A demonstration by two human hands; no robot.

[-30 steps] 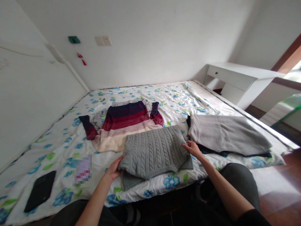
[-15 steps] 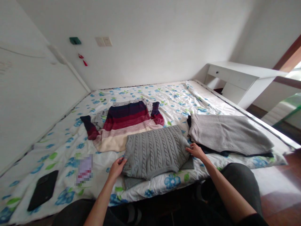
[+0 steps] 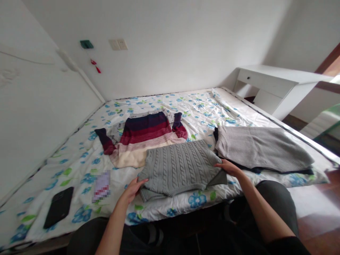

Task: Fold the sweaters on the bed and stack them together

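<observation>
A grey cable-knit sweater [image 3: 180,166] lies folded at the bed's front edge, its ribbed hem toward me. My left hand [image 3: 132,189] pinches its left edge, thumb on top and the other fingers mostly hidden. At the opposite side, my right hand [image 3: 231,168] is closed on the right edge in the same way. Part of a lower grey layer shows beneath the right corner. Just behind it lies a striped sweater [image 3: 146,138] in navy, burgundy, pink and cream, spread with its sleeves out and partly overlapped by the grey one.
A ribbed light-grey garment [image 3: 262,147] rests on dark cloth to the right. A black phone [image 3: 58,207] and a pixelated lilac item [image 3: 101,186] are at left. The floral bedsheet [image 3: 196,200] is wrinkled. A white desk [image 3: 276,83] stands beyond the bed's right side.
My hands have shifted slightly at the grey sweater's sides, and its lower ribbed layer at the left shows less. The whole view has moved a little.
</observation>
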